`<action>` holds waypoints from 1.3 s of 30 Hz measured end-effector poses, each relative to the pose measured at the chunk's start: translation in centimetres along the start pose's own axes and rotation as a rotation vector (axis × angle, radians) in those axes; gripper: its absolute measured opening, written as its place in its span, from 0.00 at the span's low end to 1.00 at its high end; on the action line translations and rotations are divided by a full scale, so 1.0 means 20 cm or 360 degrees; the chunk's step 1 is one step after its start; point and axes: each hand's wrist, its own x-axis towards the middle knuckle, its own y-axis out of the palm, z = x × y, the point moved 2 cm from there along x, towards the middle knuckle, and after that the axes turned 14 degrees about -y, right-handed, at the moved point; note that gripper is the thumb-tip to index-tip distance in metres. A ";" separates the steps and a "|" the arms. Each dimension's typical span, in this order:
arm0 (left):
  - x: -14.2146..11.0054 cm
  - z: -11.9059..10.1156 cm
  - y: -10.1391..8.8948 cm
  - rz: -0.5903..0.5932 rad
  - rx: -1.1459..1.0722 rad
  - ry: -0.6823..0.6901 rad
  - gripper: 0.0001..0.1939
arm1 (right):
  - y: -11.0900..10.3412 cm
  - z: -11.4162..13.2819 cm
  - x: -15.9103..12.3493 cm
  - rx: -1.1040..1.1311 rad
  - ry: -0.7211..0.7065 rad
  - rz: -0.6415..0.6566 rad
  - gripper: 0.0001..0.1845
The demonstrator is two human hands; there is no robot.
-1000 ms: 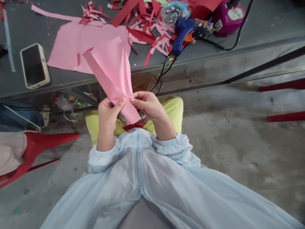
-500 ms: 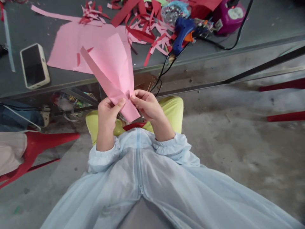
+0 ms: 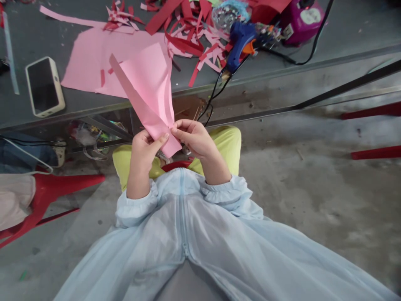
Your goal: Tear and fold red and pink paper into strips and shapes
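Observation:
Above my lap I hold a folded sheet of pink paper [image 3: 148, 83], its upper end fanned open and its lower end pressed narrow. My left hand [image 3: 145, 152] grips the lower left side, thumb on top and fingers hidden underneath. On the right edge, my right hand [image 3: 194, 138] pinches the paper between thumb and forefinger, near where the folds meet. Behind it, a larger flat pink sheet [image 3: 87, 62] lies on the grey table [image 3: 25, 33], with small red scraps on it.
A phone [image 3: 45, 88] lies at the table's left. Red and pink paper strips [image 3: 188, 42] are heaped at the back. A blue glue gun [image 3: 239, 46] with a black cord rests near the edge, beside a purple box [image 3: 302, 23]. Red stools [image 3: 53, 188] stand at the sides.
The lower end of the pink paper is pressed narrower and has tilted slightly. My left hand has shifted a little to the right, closer to my right hand.

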 end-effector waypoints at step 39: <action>-0.01 -0.03 0.00 -0.0081 -0.0009 -0.0050 0.22 | -0.02 0.02 0.00 -0.0020 0.0167 0.0071 0.27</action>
